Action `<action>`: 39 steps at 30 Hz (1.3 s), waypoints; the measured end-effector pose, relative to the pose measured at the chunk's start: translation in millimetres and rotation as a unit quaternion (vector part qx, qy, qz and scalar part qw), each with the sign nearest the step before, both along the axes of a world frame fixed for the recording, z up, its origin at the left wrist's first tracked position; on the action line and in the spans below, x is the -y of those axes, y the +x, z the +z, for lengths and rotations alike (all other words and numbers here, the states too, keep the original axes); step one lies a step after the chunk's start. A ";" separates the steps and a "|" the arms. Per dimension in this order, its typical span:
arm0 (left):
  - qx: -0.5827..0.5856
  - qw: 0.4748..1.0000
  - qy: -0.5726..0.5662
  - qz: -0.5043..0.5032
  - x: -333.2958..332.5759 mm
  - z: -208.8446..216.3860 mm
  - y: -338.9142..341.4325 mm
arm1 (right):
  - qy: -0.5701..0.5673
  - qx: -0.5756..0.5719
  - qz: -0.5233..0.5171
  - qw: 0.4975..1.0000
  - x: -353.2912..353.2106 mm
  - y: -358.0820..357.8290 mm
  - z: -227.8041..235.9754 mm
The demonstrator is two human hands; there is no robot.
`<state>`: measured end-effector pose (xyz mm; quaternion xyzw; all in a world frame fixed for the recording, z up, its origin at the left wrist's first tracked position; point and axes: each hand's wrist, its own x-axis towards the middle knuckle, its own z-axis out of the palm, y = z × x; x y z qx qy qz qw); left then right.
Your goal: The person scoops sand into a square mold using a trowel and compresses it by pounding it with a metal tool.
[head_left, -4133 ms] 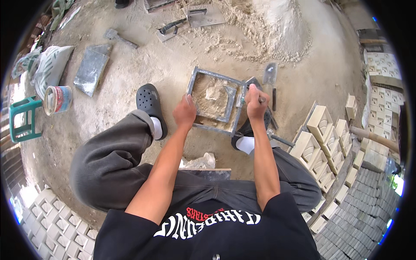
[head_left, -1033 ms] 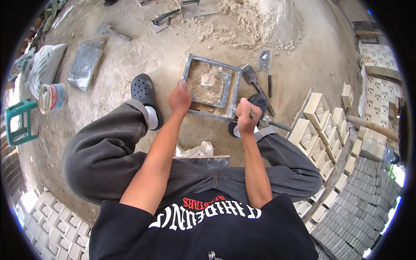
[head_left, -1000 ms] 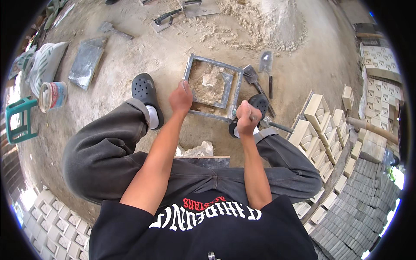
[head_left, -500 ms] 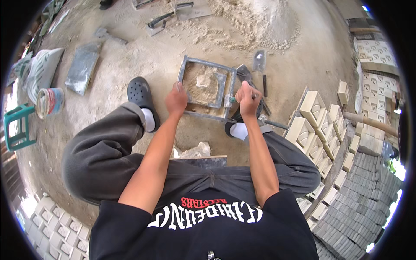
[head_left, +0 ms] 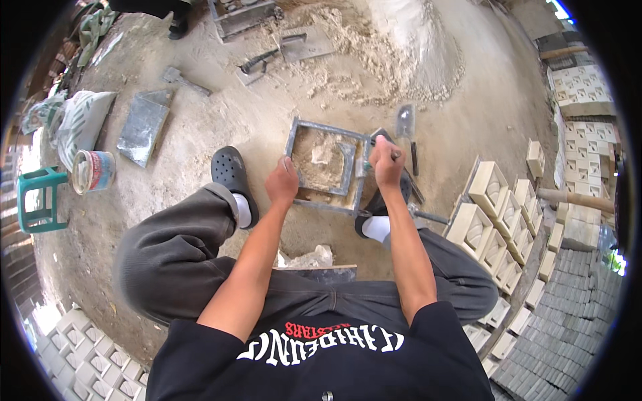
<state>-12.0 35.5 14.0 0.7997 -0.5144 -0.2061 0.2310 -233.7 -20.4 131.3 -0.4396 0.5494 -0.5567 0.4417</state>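
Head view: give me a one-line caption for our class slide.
Left hand grips the frame, right hand holds a tool at its right edge, pale blocks nearby.

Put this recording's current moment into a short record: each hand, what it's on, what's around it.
Left hand: closed on the left side of a metal frame
Right hand: closed around a small tool at the frame's right side; exact kind unclear
Inside frame: sand with a pale lump
Right of frame: trowel on the ground; farther right, pale blocks
Far left: green stool, bucket, sack
Beyond frame: hammer, powder heap
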 end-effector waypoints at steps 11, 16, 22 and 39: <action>-0.030 1.000 -0.006 0.001 1.7 3.6 -2.0 | -0.029 0.034 -0.034 0.998 15.9 7.5 -11.4; -0.027 1.000 0.001 0.006 5.0 5.6 1.0 | -0.022 -0.053 0.042 0.997 28.1 0.0 -16.2; -0.045 0.999 0.031 0.001 -3.7 10.3 1.6 | -0.025 -0.006 0.024 0.999 24.5 2.2 -3.3; -0.052 0.998 0.015 -0.012 4.3 10.8 -1.2 | -0.006 -0.024 0.002 1.000 42.4 -12.1 -21.8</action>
